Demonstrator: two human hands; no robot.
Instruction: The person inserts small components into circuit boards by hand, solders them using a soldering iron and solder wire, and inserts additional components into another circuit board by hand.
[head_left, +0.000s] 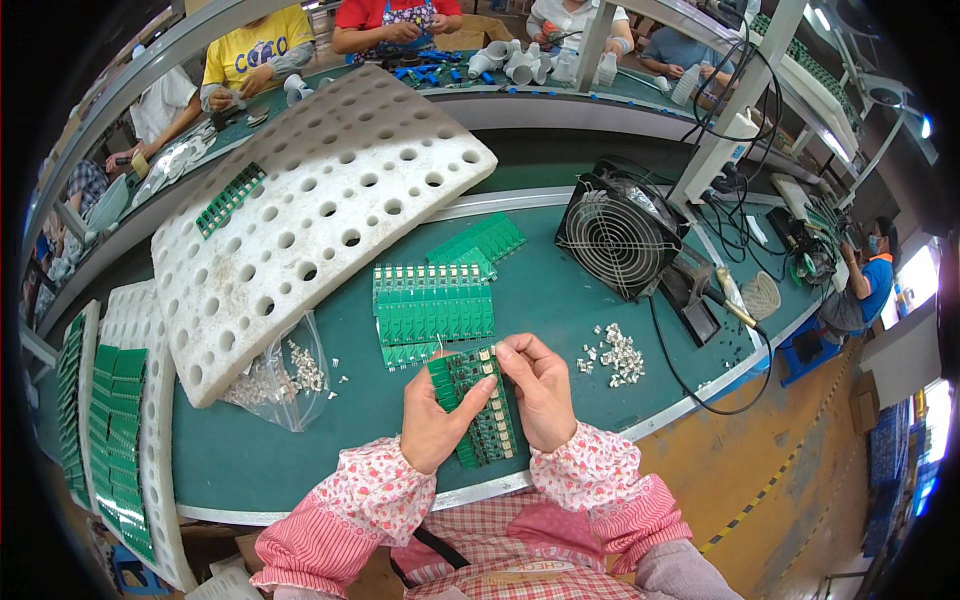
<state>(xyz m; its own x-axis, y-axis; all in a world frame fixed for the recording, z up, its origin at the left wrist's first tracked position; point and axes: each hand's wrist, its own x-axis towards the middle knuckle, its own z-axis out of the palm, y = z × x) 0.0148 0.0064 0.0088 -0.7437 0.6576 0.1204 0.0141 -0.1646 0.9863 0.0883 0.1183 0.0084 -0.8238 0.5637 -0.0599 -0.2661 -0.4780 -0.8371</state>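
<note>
A green circuit board panel [497, 432] with a row of small white connectors along its length is tilted in front of me. My left hand [432, 425] is closed around its left side, thumb lying across the face. At the upper right corner of the panel my right hand [541, 392] is pinched; whatever sits between those fingertips is hidden. Just beyond the hands lies a stack of green board panels [435, 312], the top one also lined with white connectors. More bare green panels [480, 243] rest behind it.
Loose white connectors [622, 358] are heaped on the right; a plastic bag [290, 385] holds more. A large perforated foam slab [330, 190] slants at left. Upright panels [118, 430] stand far left. A fan [620, 235] and soldering iron [728, 306] stand right. Co-workers sit across.
</note>
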